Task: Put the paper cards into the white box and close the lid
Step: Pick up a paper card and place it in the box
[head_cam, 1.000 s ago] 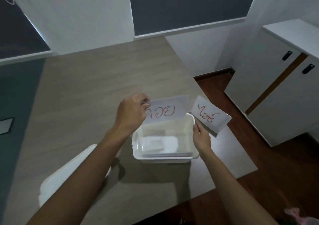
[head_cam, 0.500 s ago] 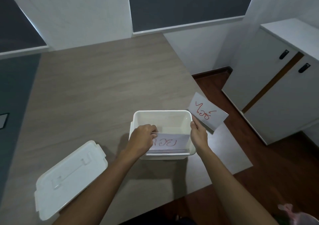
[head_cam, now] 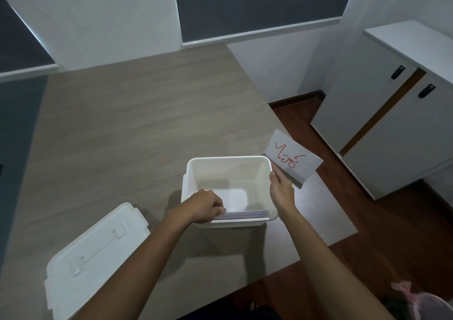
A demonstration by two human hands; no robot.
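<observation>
The white box (head_cam: 228, 159) stands open near the table's front right corner. Several paper cards (head_cam: 241, 214) stand on edge inside it against the near wall. My left hand (head_cam: 202, 205) reaches over the near left rim with its fingers pinched on the top edge of those cards. My right hand (head_cam: 281, 190) is at the box's right rim and holds up a white card with red writing (head_cam: 293, 159), which juts out to the right past the box. The white lid (head_cam: 95, 256) lies on the table at the front left.
The wood-grain table (head_cam: 137, 128) ends just right of the box, above a dark wooden floor (head_cam: 382, 241). White cabinets (head_cam: 389, 118) stand at the right. A pink object (head_cam: 416, 300) shows at the bottom right corner.
My left hand lowered its card from above the box down against the near wall, so its writing no longer shows. My right hand and its card stayed beside the right rim.
</observation>
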